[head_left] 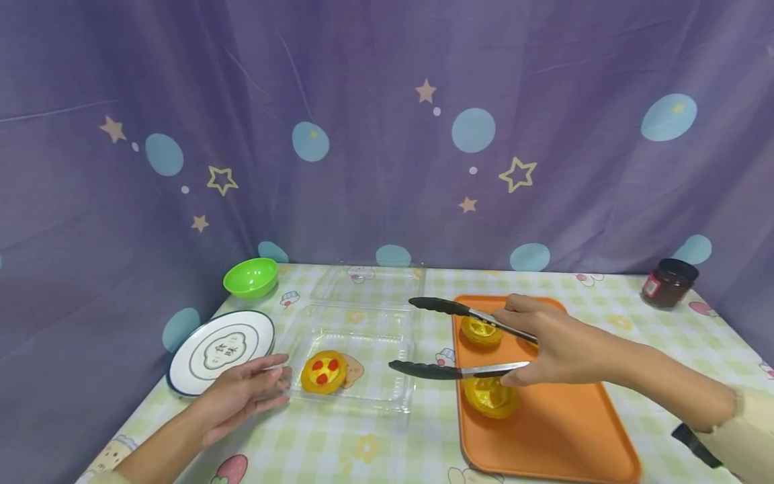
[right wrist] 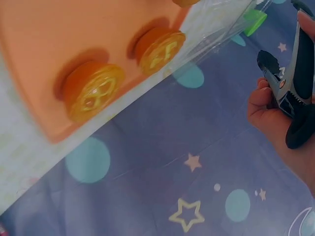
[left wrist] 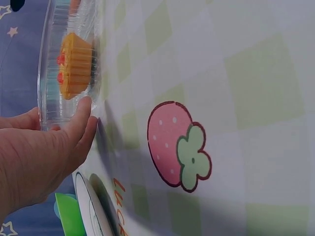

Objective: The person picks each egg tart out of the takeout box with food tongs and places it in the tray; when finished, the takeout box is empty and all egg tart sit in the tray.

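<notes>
My right hand (head_left: 541, 346) grips a pair of black-tipped metal tongs (head_left: 492, 370) over the left part of the orange tray (head_left: 562, 437). The tongs' tips are spread apart with nothing between them. Below lie yellow tarts (head_left: 491, 398) with a lemon-slice pattern, one partly hidden by the right hand. A clear plastic box (head_left: 387, 396), its lid (head_left: 369, 286) folded back, holds a yellow tart with red spots (head_left: 324, 373). The relaxed fingers of my left hand (head_left: 242, 396) touch the box's left side; the left wrist view shows them at its corner (left wrist: 49, 123).
Stacked white plates (head_left: 193, 359) with dark rims lie left of the box. Behind them sits a green bowl (head_left: 250, 279). A dark jar (head_left: 668, 286) with a black lid stands at the back right. A purple curtain (head_left: 387, 134) hangs behind the checked tablecloth (head_left: 338, 444).
</notes>
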Demonstrator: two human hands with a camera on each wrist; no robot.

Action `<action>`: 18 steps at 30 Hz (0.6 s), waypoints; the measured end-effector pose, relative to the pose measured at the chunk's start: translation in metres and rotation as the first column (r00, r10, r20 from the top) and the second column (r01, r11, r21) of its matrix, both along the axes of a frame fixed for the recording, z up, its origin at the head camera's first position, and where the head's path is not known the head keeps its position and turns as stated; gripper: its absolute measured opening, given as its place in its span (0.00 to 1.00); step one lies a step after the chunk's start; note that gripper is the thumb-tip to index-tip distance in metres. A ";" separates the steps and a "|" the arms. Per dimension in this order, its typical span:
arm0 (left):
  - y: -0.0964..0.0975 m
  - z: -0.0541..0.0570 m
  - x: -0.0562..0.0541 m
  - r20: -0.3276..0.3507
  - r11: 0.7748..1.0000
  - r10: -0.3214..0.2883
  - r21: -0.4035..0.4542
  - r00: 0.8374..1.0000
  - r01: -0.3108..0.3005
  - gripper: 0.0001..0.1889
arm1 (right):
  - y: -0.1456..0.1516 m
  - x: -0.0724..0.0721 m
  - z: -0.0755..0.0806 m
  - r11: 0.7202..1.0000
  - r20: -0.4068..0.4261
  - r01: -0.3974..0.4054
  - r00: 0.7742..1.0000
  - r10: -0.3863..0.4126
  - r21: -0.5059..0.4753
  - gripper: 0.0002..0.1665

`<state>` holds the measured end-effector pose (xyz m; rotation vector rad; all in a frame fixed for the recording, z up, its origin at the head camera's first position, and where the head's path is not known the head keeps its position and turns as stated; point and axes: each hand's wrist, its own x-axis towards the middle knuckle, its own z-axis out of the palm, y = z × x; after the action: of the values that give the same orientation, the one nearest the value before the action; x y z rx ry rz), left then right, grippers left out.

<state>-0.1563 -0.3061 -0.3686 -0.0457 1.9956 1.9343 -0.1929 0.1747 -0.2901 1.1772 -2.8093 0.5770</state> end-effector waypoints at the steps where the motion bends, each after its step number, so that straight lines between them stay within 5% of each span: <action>1: 0.000 0.000 0.000 -0.001 1.000 -0.001 0.001 1.000 0.001 0.37 | -0.004 -0.002 0.000 1.000 -0.006 -0.010 1.000 0.010 -0.001 0.46; 8: -0.001 0.000 0.000 -0.003 1.000 -0.007 0.005 1.000 0.007 0.36 | -0.035 -0.019 -0.005 0.998 0.017 -0.050 0.999 0.051 -0.027 0.39; 18: -0.001 0.000 -0.001 -0.007 1.000 -0.010 0.007 1.000 0.010 0.36 | -0.082 -0.040 0.001 0.993 0.102 -0.117 0.988 0.115 0.016 0.51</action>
<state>-0.1568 -0.3070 -0.3691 -0.0271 1.9896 1.9378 -0.2324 0.0923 -0.2892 1.3611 -2.8505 0.6320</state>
